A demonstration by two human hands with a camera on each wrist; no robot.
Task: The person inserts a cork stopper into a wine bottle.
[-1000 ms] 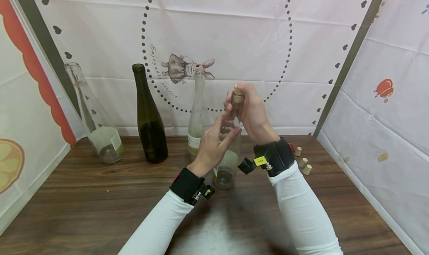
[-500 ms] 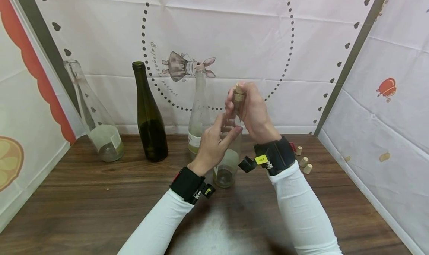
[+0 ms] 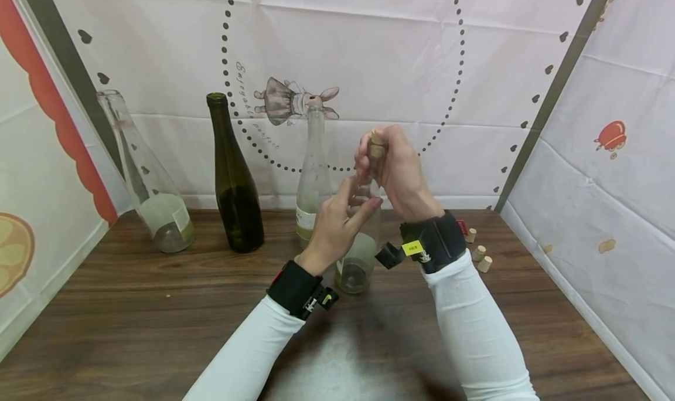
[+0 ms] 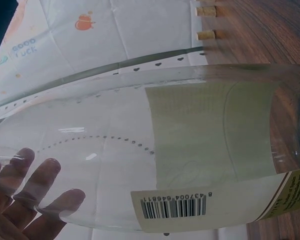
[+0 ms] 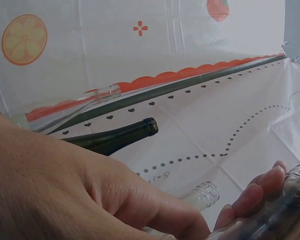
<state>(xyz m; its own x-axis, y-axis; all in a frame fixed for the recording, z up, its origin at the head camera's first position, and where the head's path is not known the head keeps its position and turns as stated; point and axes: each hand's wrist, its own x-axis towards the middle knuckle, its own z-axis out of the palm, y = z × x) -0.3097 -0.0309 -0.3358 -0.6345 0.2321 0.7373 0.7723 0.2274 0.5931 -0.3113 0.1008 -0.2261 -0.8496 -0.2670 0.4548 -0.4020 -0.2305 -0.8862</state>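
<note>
A clear glass bottle (image 3: 354,275) stands on the table, leaning slightly right. My left hand (image 3: 332,228) holds its shoulder from the left, fingers behind the glass and thumb in front. The left wrist view shows those fingers (image 4: 45,177) curled against the bottle, beside its pale label (image 4: 210,135). At the bottle's mouth, my right hand (image 3: 403,175) grips the cork (image 3: 377,145), with fingers also around the top of the neck. The cork's lower part sits at the neck opening; its exact depth is unclear. The right wrist view shows the neck (image 5: 260,217) against the right hand's fingers.
Behind the left hand stands another clear bottle (image 3: 311,184). A dark green bottle (image 3: 237,196) and a third clear bottle (image 3: 166,213) stand farther left. Several loose corks (image 3: 479,252) lie right of the right wrist. Printed cloth walls (image 3: 369,49) enclose the back and sides.
Both hands keep their places on the bottle and cork, with hardly any shift. The whole head view has drifted slightly upward.
</note>
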